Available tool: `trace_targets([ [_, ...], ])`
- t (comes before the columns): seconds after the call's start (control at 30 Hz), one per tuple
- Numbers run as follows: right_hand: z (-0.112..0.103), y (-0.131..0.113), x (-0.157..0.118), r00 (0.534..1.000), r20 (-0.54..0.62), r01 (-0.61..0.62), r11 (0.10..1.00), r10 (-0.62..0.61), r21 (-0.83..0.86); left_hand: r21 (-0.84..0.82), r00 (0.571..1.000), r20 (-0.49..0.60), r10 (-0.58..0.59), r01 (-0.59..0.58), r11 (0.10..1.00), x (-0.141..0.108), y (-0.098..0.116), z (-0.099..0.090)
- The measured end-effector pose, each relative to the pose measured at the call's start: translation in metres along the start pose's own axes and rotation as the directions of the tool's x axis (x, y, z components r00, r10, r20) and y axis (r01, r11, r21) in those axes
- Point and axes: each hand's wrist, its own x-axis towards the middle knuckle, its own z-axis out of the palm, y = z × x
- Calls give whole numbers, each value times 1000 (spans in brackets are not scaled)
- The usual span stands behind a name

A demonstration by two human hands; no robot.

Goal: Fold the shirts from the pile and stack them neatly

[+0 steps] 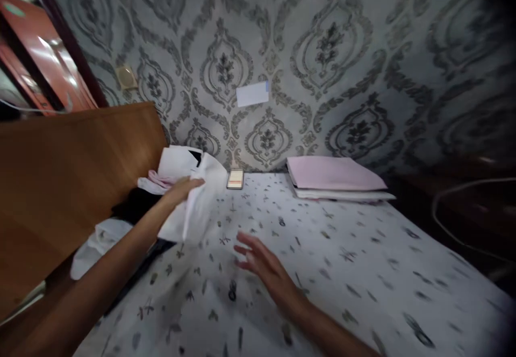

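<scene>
Dim, uneven light — the right edge sinks into black. Glare streaks the orange-red panel point(38, 34) at upper left; the right hand point(266, 263) looks soft, and the patterned sheet point(342, 233) smears toward lower right — stretched by wide-angle distortion.

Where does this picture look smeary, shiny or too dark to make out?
Head view, lower right: the printed motifs on the sheet smear into streaks; head view, centre: the right hand looks slightly soft; head view, upper left: bright glare on the glossy orange-red surface; head view, right edge: the wallpaper dims, and the top corner goes black.
</scene>
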Motion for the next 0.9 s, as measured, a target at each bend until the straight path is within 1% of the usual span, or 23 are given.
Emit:
trace_targets([
  [0.03,2,-10,1,997,-30,-66,986,71,153,8,993,99,-66,66,998,-15,-19,22],
  [0.07,2,-16,2,992,-44,-98,955,115,280,5,969,207,-137,139,990,-30,-38,44],
  [0.1,2,-18,3,985,-53,-133,923,162,360,-5,933,303,-192,203,979,-45,-55,63],
  [0.13,0,-18,1,977,-82,-147,901,197,408,-30,898,371,-238,268,963,-60,-71,79],
  [0.17,-2,-14,-2,968,-119,-152,891,222,427,-64,870,410,-273,326,943,-72,-83,93],
  [0.2,-5,-10,-7,956,-164,-153,892,242,426,-105,853,428,-299,376,921,-82,-93,102],
  [0.27,-11,0,-19,934,-238,-155,902,267,402,-175,831,442,-337,449,876,-94,-101,110],
  [0.33,-18,7,-29,923,-257,-173,906,286,387,-233,829,445,-340,473,850,-96,-97,106],
  [0.37,-22,7,-32,923,-252,-181,905,292,384,-261,838,437,-328,467,845,-95,-91,100],
  [0.47,-35,0,-35,922,-265,-174,916,281,362,-334,891,365,-269,395,856,-89,-73,76],
  [0.53,-48,-7,-34,907,-321,-169,933,274,316,-350,926,296,-234,333,875,-84,-68,58],
  [0.6,-63,-11,-33,868,-431,-176,965,246,195,-322,941,245,-235,308,895,-80,-73,41],
  [0.63,-71,-10,-33,841,-502,-178,980,200,91,-291,940,228,-252,313,904,-79,-78,34],
  [0.67,-78,-9,-35,816,-566,-176,983,121,-43,-252,938,209,-276,324,912,-77,-86,28],
  [0.7,-83,-6,-37,800,-600,-169,965,16,-200,-206,935,180,-304,338,918,-77,-94,23],
  [0.73,-85,-3,-40,798,-594,-151,920,-103,-362,-155,934,140,-328,348,924,-77,-102,19],
  [0.77,-85,0,-43,812,-543,-118,852,-213,-511,-105,935,93,-342,351,930,-78,-109,16],
  [0.8,-81,2,-46,838,-458,-73,770,-298,-634,-55,938,48,-345,347,936,-79,-116,14],
  [0.83,-74,3,-49,865,-356,-17,687,-355,-727,-7,942,17,-335,335,942,-81,-121,12],
  [0.87,-65,2,-49,891,-243,46,608,-384,-793,37,948,2,-317,317,948,-82,-125,11],
  [0.9,-53,1,-48,915,-128,106,535,-382,-838,78,957,5,-290,289,954,-84,-127,10],
])
